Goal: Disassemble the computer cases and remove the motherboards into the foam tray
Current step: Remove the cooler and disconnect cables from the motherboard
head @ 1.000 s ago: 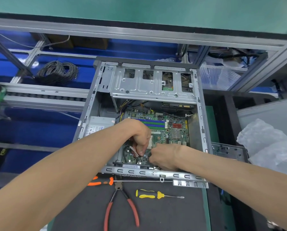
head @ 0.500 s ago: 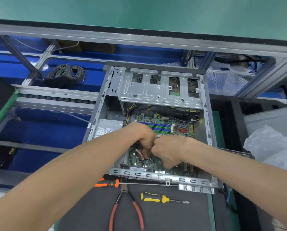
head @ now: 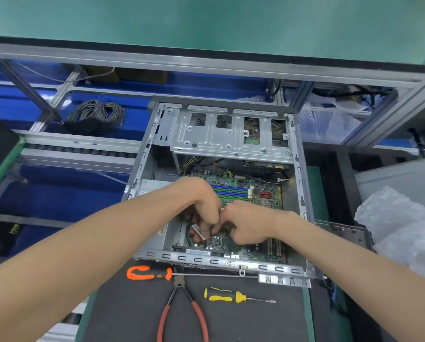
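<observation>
An open grey computer case lies flat on the dark mat, and the green motherboard is still inside it. Both my hands reach into the case over the middle of the board. My left hand has its fingers curled downward, with a pale strip showing at one fingertip. Knuckle to knuckle against it, my right hand is curled like a fist. Each seems to pinch a small part on the board, but the fingers hide what it is. No foam tray is in view.
A metal drive cage spans the far end of the case. On the mat in front lie an orange screwdriver, red-handled pliers and a yellow screwdriver. A clear plastic bag is at the right, a cable coil at the far left.
My right hand has moved up and left from the board's near edge until it meets my left hand. My left hand has stayed over the middle of the board.
</observation>
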Motion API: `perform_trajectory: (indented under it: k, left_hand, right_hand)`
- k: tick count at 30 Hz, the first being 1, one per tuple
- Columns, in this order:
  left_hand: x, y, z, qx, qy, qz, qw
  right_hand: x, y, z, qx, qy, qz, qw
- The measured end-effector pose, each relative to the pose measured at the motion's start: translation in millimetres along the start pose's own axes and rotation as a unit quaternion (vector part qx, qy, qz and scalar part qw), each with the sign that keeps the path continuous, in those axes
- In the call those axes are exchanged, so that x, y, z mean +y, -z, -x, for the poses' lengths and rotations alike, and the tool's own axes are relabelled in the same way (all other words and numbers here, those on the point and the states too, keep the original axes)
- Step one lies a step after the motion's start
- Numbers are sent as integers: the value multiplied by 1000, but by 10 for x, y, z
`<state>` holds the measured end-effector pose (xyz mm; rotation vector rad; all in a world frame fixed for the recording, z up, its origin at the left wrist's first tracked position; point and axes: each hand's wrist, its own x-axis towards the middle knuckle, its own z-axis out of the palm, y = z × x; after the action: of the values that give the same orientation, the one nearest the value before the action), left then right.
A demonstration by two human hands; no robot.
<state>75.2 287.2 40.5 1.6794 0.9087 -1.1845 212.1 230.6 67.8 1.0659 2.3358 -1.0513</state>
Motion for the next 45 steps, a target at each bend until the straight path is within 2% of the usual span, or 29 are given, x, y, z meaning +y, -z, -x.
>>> perform_trajectory:
  k: [5,9,13,16,19,25,28,32,37,45]
  left_hand:
    - [-32,14,171,55,3,-98,994]
    - [-44,-8,171,85,6,-118,989]
    - [-59,-66,136,128,1,-136,982]
    - [-57,-117,150,159,-13,-116,980]
    - [-33,-123,217,190,-42,-54,979]
    - [29,-334,192,213,-40,8,976]
    - [37,-493,138,244,-21,-3,970]
    - [99,-584,131,298,-26,18,954]
    - [141,-579,241,394,-54,112,911]
    - [231,-791,526,445,-105,247,854]
  right_hand:
    - [-52,-155,-141,-29,1,-155,987]
    - [-68,-189,-227,-84,-23,-190,978]
    - [-58,-205,-266,-82,-32,-190,978]
    - [-19,-210,-265,-55,-50,-204,976]
    - [22,-177,-212,-61,-62,-224,971]
    - [110,-126,2,-92,-73,-137,984]
    - [95,-137,73,-52,-88,-106,989]
    - [74,-156,157,-36,-97,-117,988]
    - [41,-185,262,83,-96,-160,979]
    - [-75,-264,554,205,-69,-165,962]
